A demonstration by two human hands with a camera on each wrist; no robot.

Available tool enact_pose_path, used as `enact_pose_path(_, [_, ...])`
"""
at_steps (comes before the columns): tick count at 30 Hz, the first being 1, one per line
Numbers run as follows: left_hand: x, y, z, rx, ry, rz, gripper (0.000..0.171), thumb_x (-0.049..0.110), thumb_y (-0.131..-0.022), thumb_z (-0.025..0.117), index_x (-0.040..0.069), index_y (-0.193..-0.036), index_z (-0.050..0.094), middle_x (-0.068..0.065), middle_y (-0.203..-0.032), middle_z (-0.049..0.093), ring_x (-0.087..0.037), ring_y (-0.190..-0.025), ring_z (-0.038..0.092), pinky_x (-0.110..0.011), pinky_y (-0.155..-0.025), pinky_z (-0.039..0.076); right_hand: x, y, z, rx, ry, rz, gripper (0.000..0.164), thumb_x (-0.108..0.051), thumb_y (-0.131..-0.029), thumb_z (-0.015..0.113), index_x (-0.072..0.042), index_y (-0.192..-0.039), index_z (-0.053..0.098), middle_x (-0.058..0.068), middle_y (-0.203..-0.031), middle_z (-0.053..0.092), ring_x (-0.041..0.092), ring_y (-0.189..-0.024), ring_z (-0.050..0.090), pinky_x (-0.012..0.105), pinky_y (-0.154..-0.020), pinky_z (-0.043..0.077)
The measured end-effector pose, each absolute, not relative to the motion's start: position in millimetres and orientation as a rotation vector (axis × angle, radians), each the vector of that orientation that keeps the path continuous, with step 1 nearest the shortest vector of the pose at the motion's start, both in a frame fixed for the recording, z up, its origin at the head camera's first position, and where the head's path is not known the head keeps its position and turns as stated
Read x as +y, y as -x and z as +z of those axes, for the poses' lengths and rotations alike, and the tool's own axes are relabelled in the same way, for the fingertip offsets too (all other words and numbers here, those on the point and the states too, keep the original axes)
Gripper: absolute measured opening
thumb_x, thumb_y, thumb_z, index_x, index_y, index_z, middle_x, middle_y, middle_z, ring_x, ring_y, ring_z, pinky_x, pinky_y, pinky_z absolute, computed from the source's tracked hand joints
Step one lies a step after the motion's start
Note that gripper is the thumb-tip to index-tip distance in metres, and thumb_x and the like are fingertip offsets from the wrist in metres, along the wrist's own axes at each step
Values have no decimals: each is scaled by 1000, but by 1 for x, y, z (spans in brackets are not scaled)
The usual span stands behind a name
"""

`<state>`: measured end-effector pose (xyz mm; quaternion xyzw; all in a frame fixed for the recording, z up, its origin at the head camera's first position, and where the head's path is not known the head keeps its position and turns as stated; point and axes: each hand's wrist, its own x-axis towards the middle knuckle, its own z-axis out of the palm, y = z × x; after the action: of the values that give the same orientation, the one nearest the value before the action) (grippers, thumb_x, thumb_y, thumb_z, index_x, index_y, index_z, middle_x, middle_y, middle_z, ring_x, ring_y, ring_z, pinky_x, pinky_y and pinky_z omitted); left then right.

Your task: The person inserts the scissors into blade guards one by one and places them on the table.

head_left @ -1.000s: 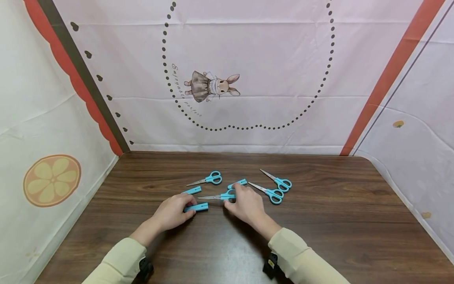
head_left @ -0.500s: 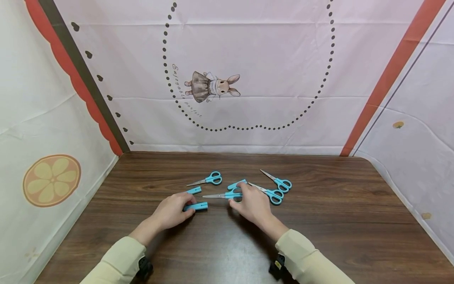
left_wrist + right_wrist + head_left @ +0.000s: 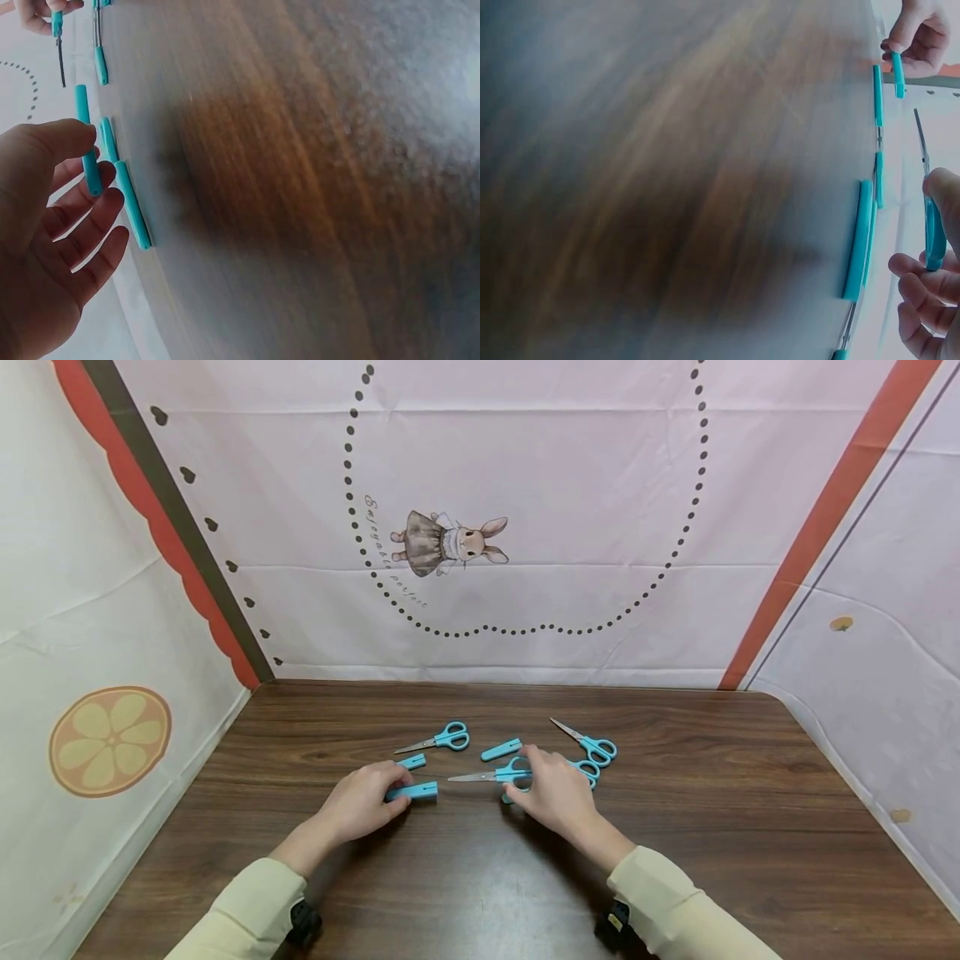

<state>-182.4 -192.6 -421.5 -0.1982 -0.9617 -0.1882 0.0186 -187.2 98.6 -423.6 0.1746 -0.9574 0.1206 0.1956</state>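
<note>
Left fingers (image 3: 97, 217): pinching blue cap (image 3: 422, 791) | right fingers (image 3: 916, 291): gripping scissors (image 3: 504, 774) | blades (image 3: 471, 777): apparently together

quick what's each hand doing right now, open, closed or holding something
Left hand: closed, holding a blue cap.
Right hand: closed, holding blue-handled scissors by the handles, blades bare.

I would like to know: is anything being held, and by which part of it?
The left grip pinches a blue cap near its middle; the right grip holds a pair of scissors by its blue handle.
</note>
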Motion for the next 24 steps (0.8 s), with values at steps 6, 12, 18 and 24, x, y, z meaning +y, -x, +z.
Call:
enact_pose_path(6, [-193,183,-419,-2967,603,-586,10,23,-80,70,24,-89,64,12,-78,54,-6,-63,45,-26,-57,39,109,190,-418,-2686,-446,362,48,-46,-75,68,-14,-110,61,-6,-63,53,5,-46,38,21,-37,28])
enact_pose_path(12, [-193,185,-419,-2918,608,-572,11,23,-80,70,22,-89,64,10,-80,55,-5,-65,46,-25,-58,40,123,194,-409,-2647,-418,431,44,-42,-73,71,-14,-106,61,-6,-64,56,5,-47,38,23,-39,29])
enact_pose_path(18, [-192,186,-417,-2836,644,-547,12,22,-79,70,21,-89,64,10,-80,55,-5,-67,46,-26,-60,41,133,193,-405,-2641,-411,425,45,-41,-72,71,-15,-107,61,-7,-63,56,5,-45,36,22,-37,28])
enact_pose_path(24, [-191,187,-415,-2777,655,-547,13,22,-79,71,20,-90,65,8,-83,58,-6,-69,49,-27,-61,43,139,190,-404,-2664,-417,433,44,-41,-73,70,-14,-107,61,-6,-62,56,5,-43,35,23,-35,27])
